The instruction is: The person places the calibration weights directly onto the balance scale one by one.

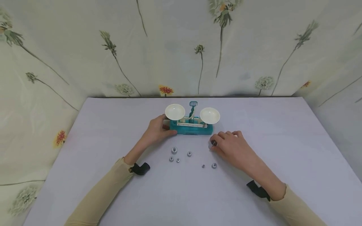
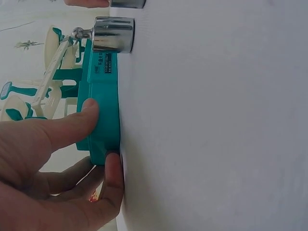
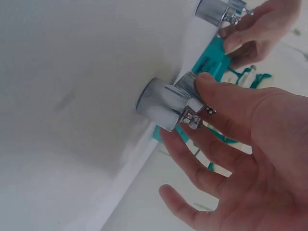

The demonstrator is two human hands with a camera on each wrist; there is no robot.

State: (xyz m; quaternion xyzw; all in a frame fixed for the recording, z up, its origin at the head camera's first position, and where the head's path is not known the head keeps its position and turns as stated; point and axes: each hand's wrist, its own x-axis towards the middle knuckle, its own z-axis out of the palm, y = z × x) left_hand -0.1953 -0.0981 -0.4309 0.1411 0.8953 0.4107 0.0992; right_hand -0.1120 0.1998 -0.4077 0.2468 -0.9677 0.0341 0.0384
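A teal balance scale (image 1: pixel 191 129) with two white pans (image 1: pixel 210 115) stands toward the far side of the table. My left hand (image 1: pixel 158 130) grips the left end of its base, thumb on the front face (image 2: pixel 103 120) and fingers round the end. To the right of the base, my right hand (image 1: pixel 233 149) pinches a shiny metal weight (image 3: pixel 187 86) between thumb and fingers, low over the table. Another weight (image 3: pixel 161 103) stands in front of it in the right wrist view and partly hides the hold.
Several knobbed metal weights of differing sizes stand in front of the scale, among them a larger one (image 1: pixel 174 150), one in the middle (image 1: pixel 189 153) and a tiny one (image 1: pixel 203 166). The white tabletop (image 1: pixel 175 201) ends at a back edge before a flower-patterned cloth (image 1: pixel 175 56).
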